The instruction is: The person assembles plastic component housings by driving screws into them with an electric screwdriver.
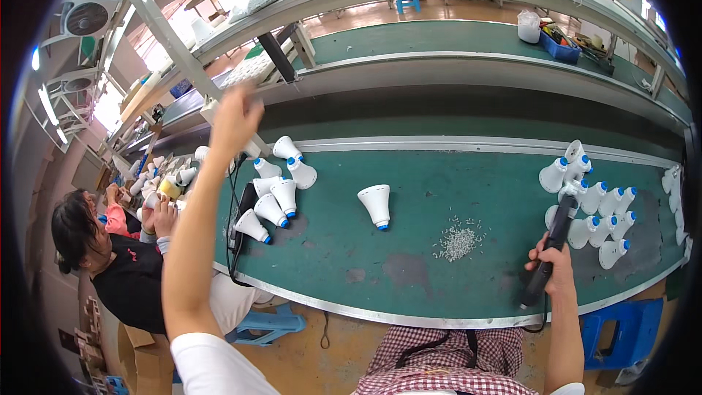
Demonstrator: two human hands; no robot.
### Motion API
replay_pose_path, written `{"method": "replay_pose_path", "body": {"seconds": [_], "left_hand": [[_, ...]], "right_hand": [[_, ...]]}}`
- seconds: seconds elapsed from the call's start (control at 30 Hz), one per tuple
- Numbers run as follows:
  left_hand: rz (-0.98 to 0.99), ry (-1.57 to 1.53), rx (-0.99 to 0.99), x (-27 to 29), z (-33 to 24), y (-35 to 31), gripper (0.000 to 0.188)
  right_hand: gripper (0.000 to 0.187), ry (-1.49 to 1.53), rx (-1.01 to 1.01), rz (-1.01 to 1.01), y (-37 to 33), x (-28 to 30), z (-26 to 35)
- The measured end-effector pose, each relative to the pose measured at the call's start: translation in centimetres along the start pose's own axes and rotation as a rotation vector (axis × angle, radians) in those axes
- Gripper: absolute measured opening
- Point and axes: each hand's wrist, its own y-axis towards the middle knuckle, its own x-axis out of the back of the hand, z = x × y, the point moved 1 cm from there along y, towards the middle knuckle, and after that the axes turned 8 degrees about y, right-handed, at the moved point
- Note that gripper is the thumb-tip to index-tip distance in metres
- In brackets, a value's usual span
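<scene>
My right hand (553, 267) is wrapped round a black electric screwdriver (559, 230), which slants up among white cone-shaped lamp housings (583, 232) with blue ends at the right. The tool's far end overlaps one housing there; I cannot tell whether it touches. My left arm stretches to the far left, and my left hand (234, 123) is raised near a pale post, its fingers smeared by motion. Below and right of it lies a cluster of similar housings (284, 194). One lone housing (376, 205) lies mid-table, beside a small pile of tiny pale pieces (458, 241).
The green worktable (344, 249) has metal edging. Black cables (232, 227) hang over its left side. A co-worker (121, 271) sits at the left, handling a white part. Blue stools (621, 333) stand below. Across the back runs a shelf with a blue bin (559, 47).
</scene>
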Motion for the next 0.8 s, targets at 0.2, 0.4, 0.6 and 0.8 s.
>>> {"method": "replay_pose_path", "body": {"seconds": [0.2, 0.4, 0.6, 0.8], "left_hand": [[0.386, 0.201, 0.573, -8.4, 8.0, -16.8, 0.057], [-0.001, 0.732, 0.094, -9.5, 5.4, -15.9, 0.061], [0.13, -0.213, -0.056, -10.0, -12.3, -13.3, 0.065], [0.563, -0.45, 0.047, -8.5, -20.0, -14.3, 0.077]], "right_hand": [[0.048, 0.507, -0.065, 0.151, -3.1, -0.3, 2.6], [0.025, 0.727, 0.037, 0.152, -4.6, -0.3, 4.4], [0.037, 0.265, 0.61, 0.159, -8.4, -0.8, 6.9], [0.042, 0.16, 0.679, 0.095, -7.5, -0.3, 7.4]]}}
